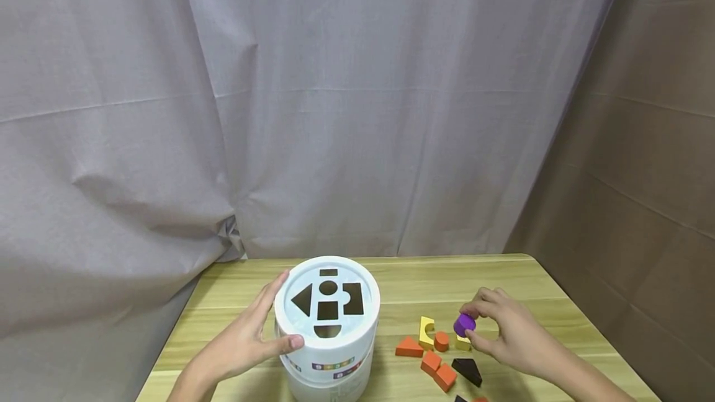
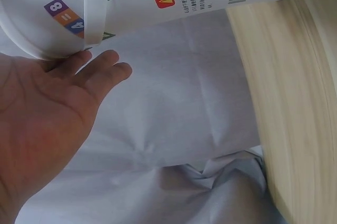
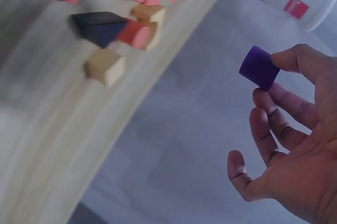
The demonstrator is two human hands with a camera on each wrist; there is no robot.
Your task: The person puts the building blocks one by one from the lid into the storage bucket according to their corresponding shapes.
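Observation:
A white bucket [image 1: 335, 368] stands on the table, its lid [image 1: 357, 324] cut with round, triangular, rectangular and other shaped holes. My left hand [image 1: 246, 334] rests against the lid's left rim, thumb toward the front and fingers spread along the side. In the left wrist view, that hand's extended fingers [image 2: 108, 74] touch the bucket wall near the lid. To the right, my right hand [image 1: 511, 330] pinches a purple cylinder block [image 1: 465, 325] between thumb and fingertips. It is held in the air above the table, over a yellow block [image 1: 463, 343].
Between bucket and right hand lie an orange triangle block [image 1: 409, 347], a yellow arch block [image 1: 426, 332], an orange cylinder [image 1: 441, 341], orange cubes [image 1: 445, 377] and a black triangular block [image 1: 468, 371]. Grey curtain [image 1: 357, 110] hangs behind the wooden table [image 1: 413, 278].

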